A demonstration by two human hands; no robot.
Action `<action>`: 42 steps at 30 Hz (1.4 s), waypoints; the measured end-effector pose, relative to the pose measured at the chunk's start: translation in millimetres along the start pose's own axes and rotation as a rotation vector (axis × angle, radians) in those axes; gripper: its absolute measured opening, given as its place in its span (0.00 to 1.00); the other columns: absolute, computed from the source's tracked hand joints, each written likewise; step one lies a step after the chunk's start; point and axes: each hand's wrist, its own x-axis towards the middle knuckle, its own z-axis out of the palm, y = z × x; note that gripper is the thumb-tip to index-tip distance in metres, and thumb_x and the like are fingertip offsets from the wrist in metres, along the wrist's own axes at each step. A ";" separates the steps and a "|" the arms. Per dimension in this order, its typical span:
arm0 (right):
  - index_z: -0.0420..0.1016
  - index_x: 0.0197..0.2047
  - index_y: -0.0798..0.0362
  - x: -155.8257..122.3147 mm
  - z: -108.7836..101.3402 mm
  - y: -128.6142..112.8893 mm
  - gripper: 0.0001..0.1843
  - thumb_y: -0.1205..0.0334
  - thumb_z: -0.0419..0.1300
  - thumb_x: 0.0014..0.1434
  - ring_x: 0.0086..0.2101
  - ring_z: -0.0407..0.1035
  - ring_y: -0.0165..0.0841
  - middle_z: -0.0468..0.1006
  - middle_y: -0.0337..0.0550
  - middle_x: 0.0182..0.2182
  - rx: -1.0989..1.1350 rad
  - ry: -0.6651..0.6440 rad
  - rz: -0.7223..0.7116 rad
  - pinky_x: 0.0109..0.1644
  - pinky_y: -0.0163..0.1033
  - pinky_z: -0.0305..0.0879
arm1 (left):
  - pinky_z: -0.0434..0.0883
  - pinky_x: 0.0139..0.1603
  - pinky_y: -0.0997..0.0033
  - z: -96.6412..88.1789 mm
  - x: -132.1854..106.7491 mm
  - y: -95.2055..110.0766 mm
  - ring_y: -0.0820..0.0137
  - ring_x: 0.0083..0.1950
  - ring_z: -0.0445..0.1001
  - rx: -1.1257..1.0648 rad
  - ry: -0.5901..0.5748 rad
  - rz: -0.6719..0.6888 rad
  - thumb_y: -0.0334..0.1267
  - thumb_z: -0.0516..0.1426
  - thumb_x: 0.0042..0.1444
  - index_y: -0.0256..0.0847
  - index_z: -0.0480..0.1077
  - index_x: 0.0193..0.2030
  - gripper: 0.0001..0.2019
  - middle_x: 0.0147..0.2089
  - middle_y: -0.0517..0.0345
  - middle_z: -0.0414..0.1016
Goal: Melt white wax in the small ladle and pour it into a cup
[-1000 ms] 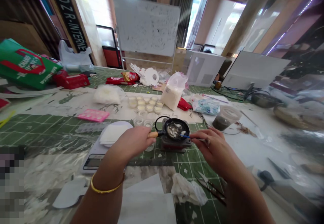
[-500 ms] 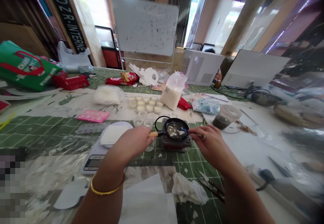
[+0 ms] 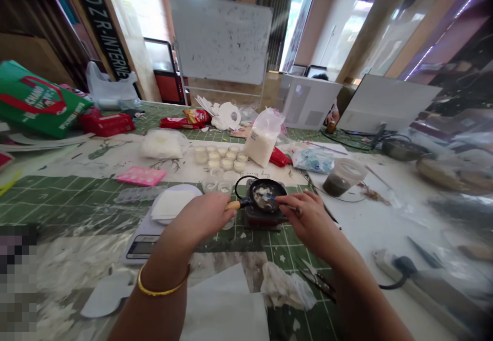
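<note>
A small black pan (image 3: pixel 259 189) with pale lumps in it sits on a dark red burner block (image 3: pixel 262 219) on the green cutting mat. My left hand (image 3: pixel 200 219) is closed around the pan's wooden handle (image 3: pixel 232 205). My right hand (image 3: pixel 308 219) pinches a thin stick with a blue tip (image 3: pixel 278 200); the tip rests inside the pan among the lumps. Both hands meet right at the pan.
A kitchen scale (image 3: pixel 144 238) with a white plate stands left of the pan. Small filled cups (image 3: pixel 221 157), a bag of white granules (image 3: pixel 262 143) and a tub of dark material (image 3: pixel 342 178) lie behind. Scissors (image 3: pixel 316 280) and crumpled tissue (image 3: pixel 287 289) lie near my right arm.
My right hand has slid leftward over the pan, carrying the stick's blue tip further toward the pan's middle. My left hand stays on the handle.
</note>
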 end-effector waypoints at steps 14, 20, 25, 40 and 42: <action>0.72 0.46 0.48 4.4 2.4 10.0 0.14 0.60 0.49 0.61 0.44 0.67 0.34 0.76 0.43 0.41 0.004 0.040 -0.003 0.55 0.50 0.55 | 0.56 0.27 0.71 1.4 -1.4 -9.7 0.66 0.31 0.69 -0.047 0.000 0.022 0.47 0.50 0.51 0.42 0.64 0.30 0.11 0.32 0.56 0.71; 0.73 0.45 0.48 1.3 -1.7 8.7 0.14 0.60 0.49 0.61 0.43 0.68 0.35 0.77 0.43 0.40 0.005 0.063 -0.033 0.54 0.49 0.57 | 0.58 0.28 0.71 -0.1 -0.9 -9.5 0.66 0.32 0.70 -0.032 -0.016 0.008 0.46 0.52 0.50 0.42 0.65 0.31 0.10 0.32 0.56 0.71; 0.72 0.43 0.48 -4.1 -12.8 7.9 0.13 0.59 0.48 0.62 0.39 0.69 0.33 0.77 0.40 0.36 0.024 0.029 -0.024 0.52 0.46 0.59 | 0.58 0.29 0.71 -1.3 -1.9 -9.4 0.66 0.33 0.70 -0.030 -0.024 -0.001 0.45 0.52 0.50 0.42 0.65 0.32 0.09 0.33 0.56 0.72; 0.73 0.42 0.48 -4.4 -9.7 8.3 0.13 0.58 0.48 0.62 0.38 0.69 0.34 0.77 0.41 0.35 0.012 0.071 -0.011 0.51 0.46 0.59 | 0.57 0.27 0.71 0.0 -1.8 -9.6 0.66 0.32 0.70 -0.034 -0.019 0.017 0.44 0.51 0.51 0.42 0.63 0.31 0.08 0.31 0.57 0.71; 0.73 0.42 0.48 -3.8 -8.3 8.2 0.13 0.58 0.48 0.61 0.38 0.69 0.34 0.77 0.40 0.35 -0.001 0.072 -0.022 0.52 0.47 0.58 | 0.57 0.27 0.71 -0.2 -2.4 -9.3 0.66 0.32 0.70 -0.034 -0.020 0.011 0.44 0.51 0.51 0.42 0.64 0.31 0.08 0.32 0.57 0.71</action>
